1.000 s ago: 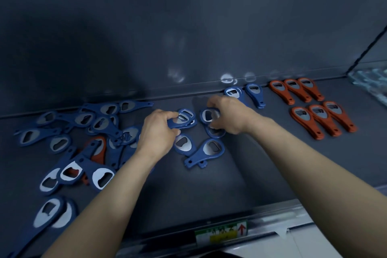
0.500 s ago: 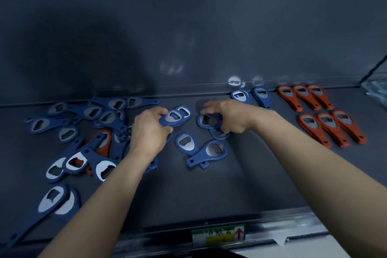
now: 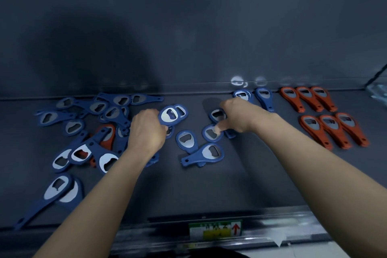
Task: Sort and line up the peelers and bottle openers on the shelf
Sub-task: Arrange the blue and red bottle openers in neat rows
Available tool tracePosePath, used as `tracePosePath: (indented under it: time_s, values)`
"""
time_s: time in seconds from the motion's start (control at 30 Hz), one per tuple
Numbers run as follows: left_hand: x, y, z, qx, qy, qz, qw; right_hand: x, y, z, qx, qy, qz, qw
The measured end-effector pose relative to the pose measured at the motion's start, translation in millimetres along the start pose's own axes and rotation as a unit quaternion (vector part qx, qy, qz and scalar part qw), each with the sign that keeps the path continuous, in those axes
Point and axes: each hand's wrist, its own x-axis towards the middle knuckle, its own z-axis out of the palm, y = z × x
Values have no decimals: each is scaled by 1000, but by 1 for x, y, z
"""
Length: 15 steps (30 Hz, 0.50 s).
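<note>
Blue bottle openers lie in a jumbled pile on the left of the dark shelf, with one orange opener buried in it. My left hand grips two stacked blue openers, their heads pointing right. My right hand holds blue openers in its curled fingers, and its thumb rests on another blue opener. Two more blue openers lie loose between my arms. Two blue openers stand lined up at the back. Six orange openers sit in two neat rows at the right.
The shelf's back wall rises just behind the openers. A front rail with a green and yellow label runs along the near edge. Two large blue openers lie at the front left. A pale object shows at the far right.
My left hand has lifted its two blue openers slightly and turned them. My right hand has drawn back a little toward me, its thumb coming down on a lower blue opener.
</note>
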Motion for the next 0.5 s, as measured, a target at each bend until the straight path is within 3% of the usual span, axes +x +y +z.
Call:
tracePosePath:
  time_s: [0.5]
  values:
    - [5,2,3,37,4,-16,999,-22,10,12,54,18,-122,991]
